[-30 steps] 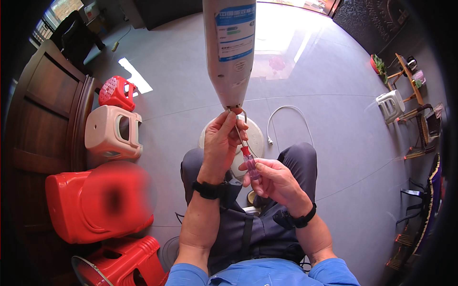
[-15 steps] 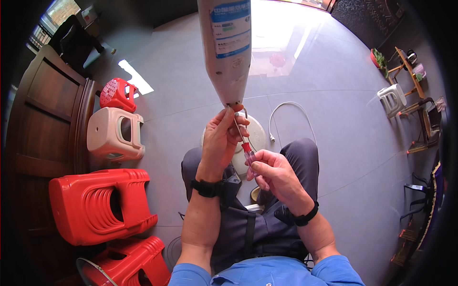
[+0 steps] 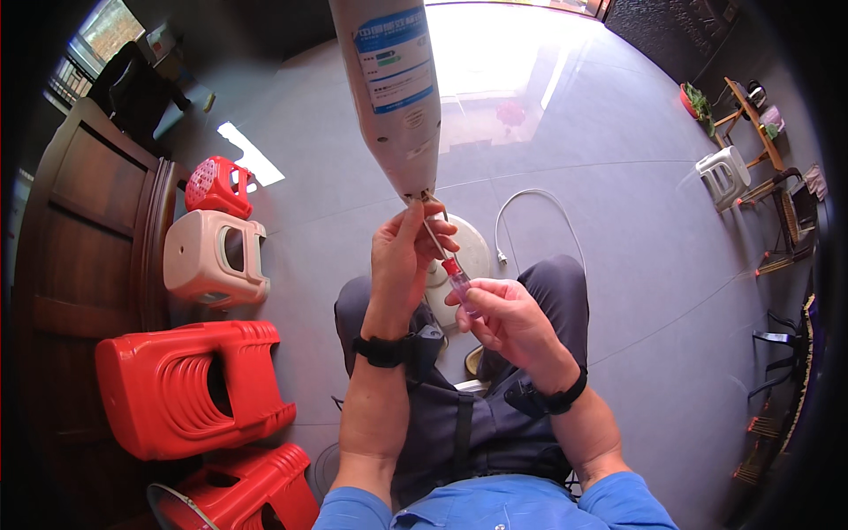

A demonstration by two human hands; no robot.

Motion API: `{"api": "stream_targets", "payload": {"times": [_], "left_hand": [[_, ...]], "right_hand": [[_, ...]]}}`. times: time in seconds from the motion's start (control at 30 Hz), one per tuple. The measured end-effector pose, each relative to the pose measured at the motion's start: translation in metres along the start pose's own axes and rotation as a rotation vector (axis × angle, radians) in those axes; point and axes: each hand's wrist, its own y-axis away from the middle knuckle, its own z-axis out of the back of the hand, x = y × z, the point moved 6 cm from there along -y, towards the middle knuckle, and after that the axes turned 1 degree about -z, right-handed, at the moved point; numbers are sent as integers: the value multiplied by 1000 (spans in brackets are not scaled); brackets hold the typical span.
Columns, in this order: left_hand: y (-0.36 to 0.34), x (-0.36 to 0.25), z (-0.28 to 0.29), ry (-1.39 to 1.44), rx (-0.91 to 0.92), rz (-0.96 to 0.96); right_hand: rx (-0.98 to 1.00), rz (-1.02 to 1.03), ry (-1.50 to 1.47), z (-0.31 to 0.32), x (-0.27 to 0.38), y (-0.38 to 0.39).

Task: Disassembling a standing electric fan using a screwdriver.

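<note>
A white tapered appliance body (image 3: pixel 389 132) with a blue label hangs into view from the top centre. At its lower end, my left hand (image 3: pixel 402 252) is closed, thumb and finger pinched beside a bent metal tube (image 3: pixel 446 221); exactly what they grip is hidden. My right hand (image 3: pixel 503 322) grips a screwdriver (image 3: pixel 462 289) by its clear purplish handle with a red collar. The thin shaft rises to the appliance's bottom, where its tip is partly covered by my left fingers. A cream round base (image 3: pixel 473 247) lies behind both hands.
On the left stand red stools (image 3: pixel 159 389), a pink-beige stool (image 3: pixel 199 256) and a dark wooden cabinet (image 3: pixel 79 247). A white cord (image 3: pixel 556 203) with a plug curves on the floor (image 3: pixel 654 221). At right are a white stool (image 3: pixel 720 181), a plant (image 3: pixel 698 106) and chairs.
The appliance body appears farther left in the picture, and the surroundings at left sit slightly lower. My right hand and the screwdriver are a little higher; both hands keep their grips.
</note>
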Motion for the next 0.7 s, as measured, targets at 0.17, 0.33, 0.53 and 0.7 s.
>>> {"api": "stream_targets", "payload": {"times": [0.17, 0.33, 0.53, 0.7], "left_hand": [[20, 11, 2, -222, -105, 176], [16, 8, -3, -129, 9, 92], [16, 3, -2, 46, 114, 120], [18, 1, -1, 21, 52, 156]], "right_hand": [[-545, 419, 928, -11, 18, 7], [-263, 396, 588, -11, 19, 5], [171, -34, -104, -20, -9, 3], [-111, 40, 171, -14, -3, -2]]}}
